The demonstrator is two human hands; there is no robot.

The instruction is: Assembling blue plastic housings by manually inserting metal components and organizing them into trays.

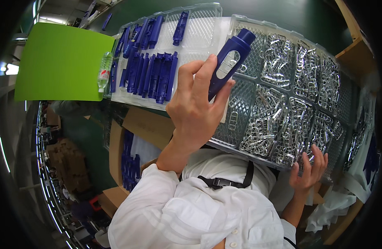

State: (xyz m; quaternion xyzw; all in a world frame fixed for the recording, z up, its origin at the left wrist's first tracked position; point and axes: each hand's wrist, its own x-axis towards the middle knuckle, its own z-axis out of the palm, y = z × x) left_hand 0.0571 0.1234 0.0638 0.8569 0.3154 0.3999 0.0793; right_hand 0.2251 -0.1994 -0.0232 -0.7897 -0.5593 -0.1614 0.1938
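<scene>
My left hand [194,106] is closed round a dark blue plastic tube-shaped housing [240,46], held tilted above the trays with its narrower end up and to the right. An oval silver frame [227,64] sits in the side of the housing. My right hand [310,172] is at the near edge of the clear compartment tray [230,140]. Its fingers are apart and bent over the rim, beside the chrome oval frames [289,130]. No part shows in its grasp.
Another clear tray [205,25] at the left carries several blue half-shells [163,79] on white sheet. A plastic bottle [104,71] lies by a bright green panel [62,62]. Below stands an open cardboard box [143,124] with blue parts. A wooden edge [357,54] rises far right.
</scene>
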